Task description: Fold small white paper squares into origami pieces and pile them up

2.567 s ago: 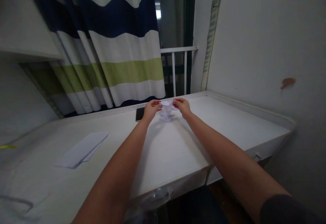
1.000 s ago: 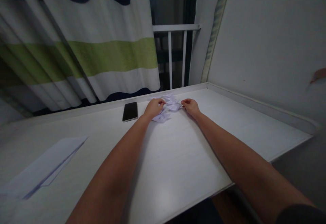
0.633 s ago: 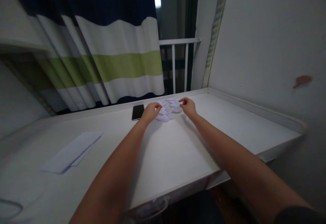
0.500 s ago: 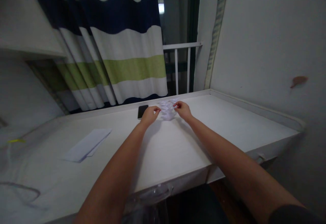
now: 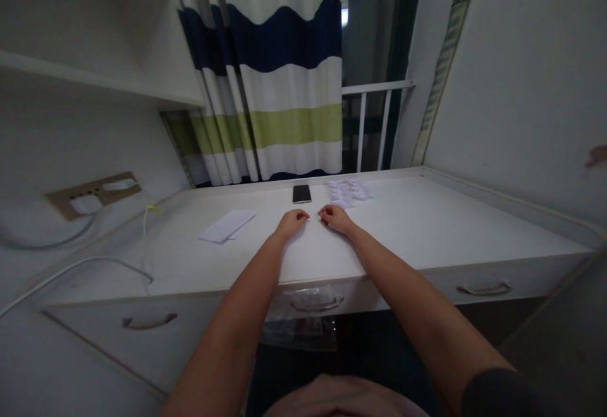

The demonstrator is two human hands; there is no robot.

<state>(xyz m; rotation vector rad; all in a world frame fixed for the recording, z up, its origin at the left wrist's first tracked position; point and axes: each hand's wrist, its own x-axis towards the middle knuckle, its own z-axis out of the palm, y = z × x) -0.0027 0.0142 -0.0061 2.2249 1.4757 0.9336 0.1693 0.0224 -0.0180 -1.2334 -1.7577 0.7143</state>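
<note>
Now that I've drawn both hands back toward me, left hand point(image 5: 294, 219) and right hand point(image 5: 334, 217) sit near each other on the white desk point(image 5: 408, 233), fingers curled inward; can't tell if either pinches something small. Flat folded sheets point(image 5: 227, 225) lie left of them. Farther off, dark phone point(image 5: 301, 193). Right of it, just beyond my right hand: pleated white papers point(image 5: 359, 190), between my fingers half a second ago, now in plain view. My reading: handling of them has paused.
</note>
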